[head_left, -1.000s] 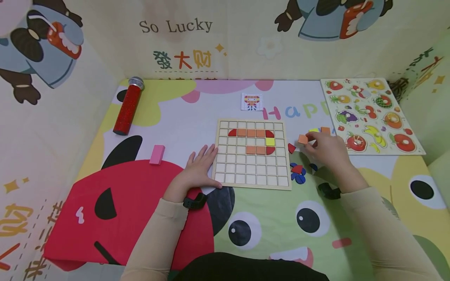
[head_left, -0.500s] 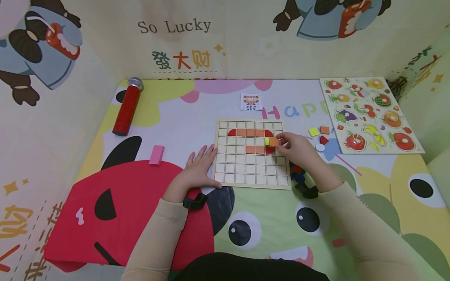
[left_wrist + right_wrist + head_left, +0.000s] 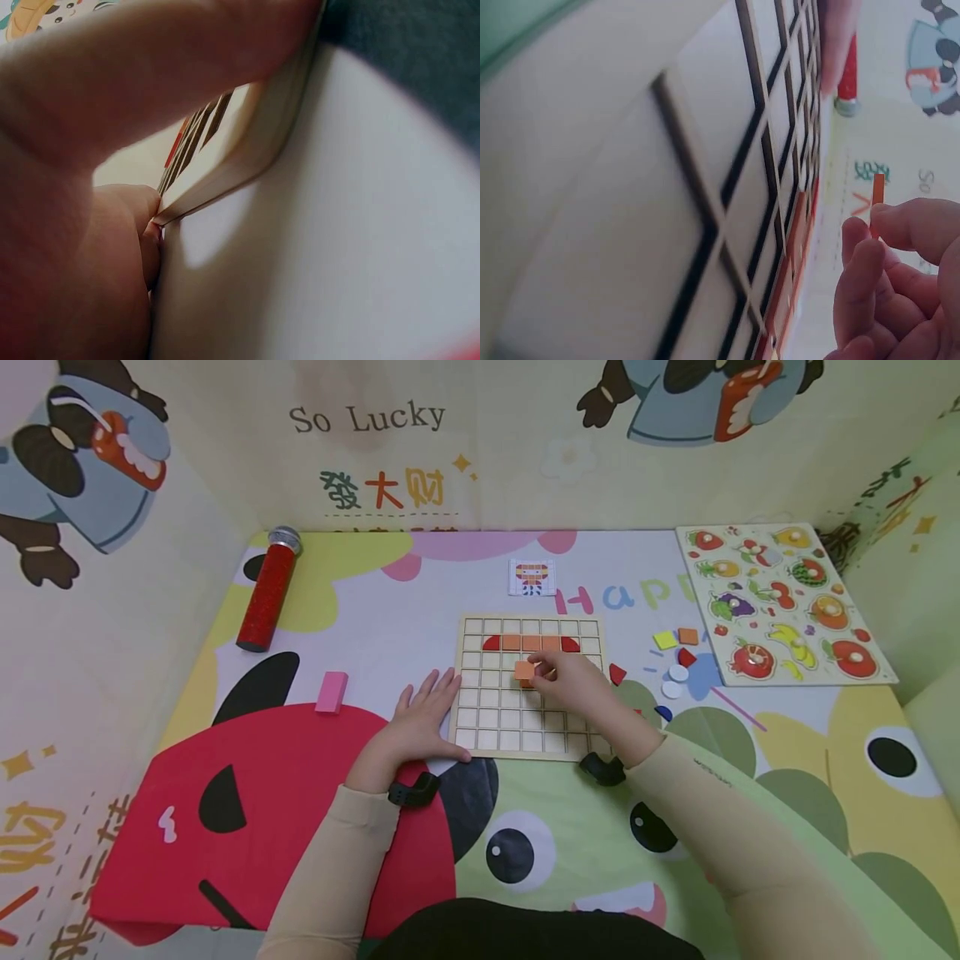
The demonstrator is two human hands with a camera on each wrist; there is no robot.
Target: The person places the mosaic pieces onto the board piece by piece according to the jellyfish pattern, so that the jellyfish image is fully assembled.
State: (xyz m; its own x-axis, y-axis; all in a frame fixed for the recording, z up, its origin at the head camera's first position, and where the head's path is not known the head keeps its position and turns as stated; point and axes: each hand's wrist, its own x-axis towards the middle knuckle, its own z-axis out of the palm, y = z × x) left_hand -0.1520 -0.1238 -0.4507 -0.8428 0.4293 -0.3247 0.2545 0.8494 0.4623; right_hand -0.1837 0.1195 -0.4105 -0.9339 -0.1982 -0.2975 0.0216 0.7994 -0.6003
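My right hand [image 3: 577, 693] pinches an orange square tile [image 3: 524, 671] between thumb and fingertips, over the middle of the wooden grid board [image 3: 480, 718]. In the right wrist view the tile [image 3: 878, 191] is seen edge-on, apart from the grid. A row of orange tiles [image 3: 530, 643] with red rounded ends lies in the grid's upper part; the hand hides the pieces below it at the right. Along the board's left edge rests my left hand [image 3: 415, 729], fingers straight and spread. Its thumb [image 3: 172, 60] touches the board's edge [image 3: 247, 142] in the left wrist view.
Right of the board lie loose yellow [image 3: 664, 640], orange [image 3: 687, 636], red [image 3: 686, 657], white [image 3: 678, 673] and blue pieces [image 3: 663, 713]. A fruit puzzle board [image 3: 813, 610] is beyond. A pattern card [image 3: 532, 577], red microphone [image 3: 267, 593] and pink block [image 3: 332, 692] also lie on the table.
My right hand has carried the orange tile left from beside the loose pieces, past the board's right side, to above its middle. My left hand has stayed at the board's edge.
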